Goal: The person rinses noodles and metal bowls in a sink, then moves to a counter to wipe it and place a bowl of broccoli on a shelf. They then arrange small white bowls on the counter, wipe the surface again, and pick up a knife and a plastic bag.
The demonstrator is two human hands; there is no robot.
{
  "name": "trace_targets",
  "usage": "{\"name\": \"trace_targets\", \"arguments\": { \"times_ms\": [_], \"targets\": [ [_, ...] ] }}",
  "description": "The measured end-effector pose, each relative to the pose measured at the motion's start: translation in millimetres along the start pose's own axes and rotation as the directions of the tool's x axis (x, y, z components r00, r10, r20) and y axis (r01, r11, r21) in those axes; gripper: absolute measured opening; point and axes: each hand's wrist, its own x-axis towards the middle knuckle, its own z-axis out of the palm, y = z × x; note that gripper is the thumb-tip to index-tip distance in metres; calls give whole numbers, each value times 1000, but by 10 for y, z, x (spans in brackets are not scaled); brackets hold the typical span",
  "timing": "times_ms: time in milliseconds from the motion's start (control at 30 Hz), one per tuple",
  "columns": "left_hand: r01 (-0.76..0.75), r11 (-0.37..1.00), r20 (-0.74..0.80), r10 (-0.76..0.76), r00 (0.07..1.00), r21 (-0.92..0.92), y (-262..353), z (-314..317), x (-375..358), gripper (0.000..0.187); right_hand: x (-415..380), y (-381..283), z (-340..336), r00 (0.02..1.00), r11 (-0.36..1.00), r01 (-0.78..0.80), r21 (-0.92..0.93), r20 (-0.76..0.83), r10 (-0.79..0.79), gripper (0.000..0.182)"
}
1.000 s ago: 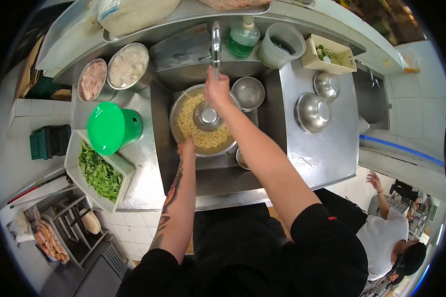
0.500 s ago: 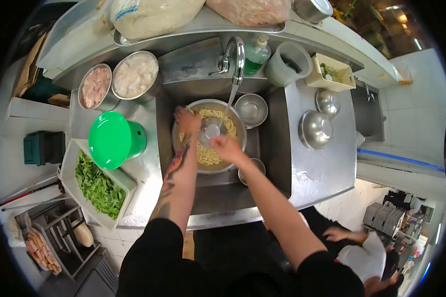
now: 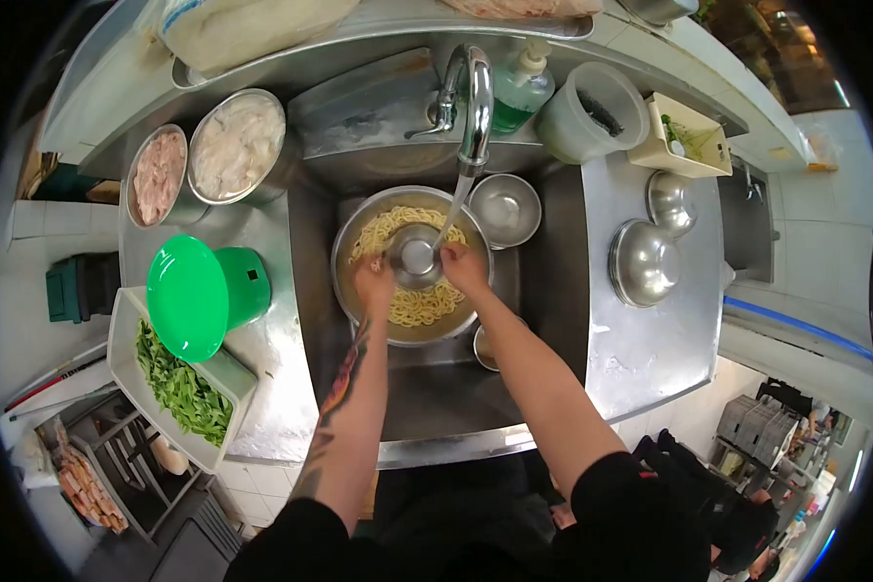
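Note:
Inside the sink stands a large metal basin (image 3: pixel 339 254) with yellow noodles (image 3: pixel 423 308) in it. A small metal bowl (image 3: pixel 417 231) sits over the middle of the noodles. My left hand (image 3: pixel 373 278) grips its left rim, fingers closed. On the opposite rim, my right hand (image 3: pixel 465 269) is closed too. Water runs from the faucet (image 3: pixel 474 116) down to the small bowl's right side, close to my right fingers.
Another metal bowl (image 3: pixel 506 210) is in the sink, with a smaller one (image 3: pixel 486 349) partly hidden by my right forearm. On the left counter are tubs of raw meat (image 3: pixel 160 177), a green-lidded container (image 3: pixel 189 296) and leafy greens (image 3: pixel 179 383). Upturned bowls (image 3: pixel 644 264) lie right.
My left hand has come down from the basin's upper left to the small bowl's left rim. My right hand has moved up and right to its right rim. The view has shifted slightly.

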Motion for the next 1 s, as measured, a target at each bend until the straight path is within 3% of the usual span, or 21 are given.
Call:
{"name": "trace_targets", "arguments": {
  "times_ms": [33, 67, 100, 133, 200, 333, 367, 433, 467, 533, 567, 600, 667, 700, 733, 800, 833, 867, 900, 933, 1000],
  "targets": [
    [0, 1000, 0, 0, 1000, 10, -96, -16, -149, 25, 69, -71, 43, 997, 996, 59, -62, -46, -62, 39],
    [171, 984, 112, -165, 980, -51, -147, -16, -292, 30, 151, -47, 139, 997, 997, 56, -56, -42, -59, 39],
    [344, 934, 229, -316, 920, -93, -116, -5, -351, 36, 217, -57, 215, 999, 997, -20, -75, -44, 16, 43],
    [347, 934, 230, -320, 919, -87, -82, 35, -341, 36, 259, -54, 289, 995, 991, -97, -96, -47, 93, 47],
    [626, 555, 452, -434, 780, -548, 46, 113, -301, 49, 232, -209, 253, 976, 974, -216, -67, -27, 214, 51],
    [734, 509, 459, -573, 679, -450, 405, 52, -154, 59, 68, -353, 74, 920, 920, -388, -61, 33, 391, 52],
    [716, 536, 482, -530, 698, -447, 357, 113, -138, 61, -22, -347, 20, 919, 918, -391, -65, 28, 393, 52],
    [691, 567, 507, -476, 719, -448, 475, 210, -138, 64, -209, -333, -66, 964, 861, -248, 444, 23, 266, 41],
    [584, 695, 387, -445, 808, -420, 627, 278, -191, 61, -268, -351, -117, 963, 859, -245, 449, 13, 268, 41],
    [452, 814, 285, -364, 887, -366, 798, 358, -241, 58, -400, -502, -276, 901, 130, -305, 943, 242, 361, 21],
    [192, 966, 223, -151, 963, -175, 780, 414, -222, 59, -486, -880, -413, 887, 120, -286, 951, 216, 409, 14],
    [-98, 995, 202, 91, 975, 25, 808, 456, -185, 61, -311, -696, -194, 960, 174, -218, 960, 179, 213, 18],
    [-159, 984, 277, 175, 945, -80, 942, 349, -124, 58, -216, -858, -29, 956, 354, -263, 897, 193, 221, 46],
    [140, 900, 320, 0, 948, -414, 1059, 212, -142, 57, -103, -758, 120, 967, 455, -239, 858, 169, 189, 56],
    [415, 633, 416, -156, 896, -654, 1206, 67, -162, 57, -175, -835, 25, 969, 446, -227, 866, 156, 190, 56],
    [400, 645, 425, -128, 896, -651, 1492, -333, -228, 56, -512, -1150, -69, 986, 626, -131, 769, 164, 5, 65],
    [390, 647, 427, -109, 898, -655, 1541, -509, -246, 56, -641, -1105, -152, 969, 746, -63, 663, 220, -113, 56],
    [375, 659, 407, -114, 906, -652, 1511, -612, -228, 56, -735, -971, -337, 964, 736, -59, 674, 230, -133, 56],
    [429, 702, 462, -159, 872, -568, 1460, -694, -178, 53, -801, -784, -584, 860, 890, 365, 273, 267, -435, 52],
    [481, 735, 518, -206, 830, -477, 1401, -750, -122, 51, -829, -688, -728, 663, 667, 727, -163, 423, -618, 48],
    [517, 765, 570, -244, 784, -384, 1364, -767, 64, 49, -774, -745, -842, 725, 757, 646, -99, 390, -567, 44]
  ]
}}
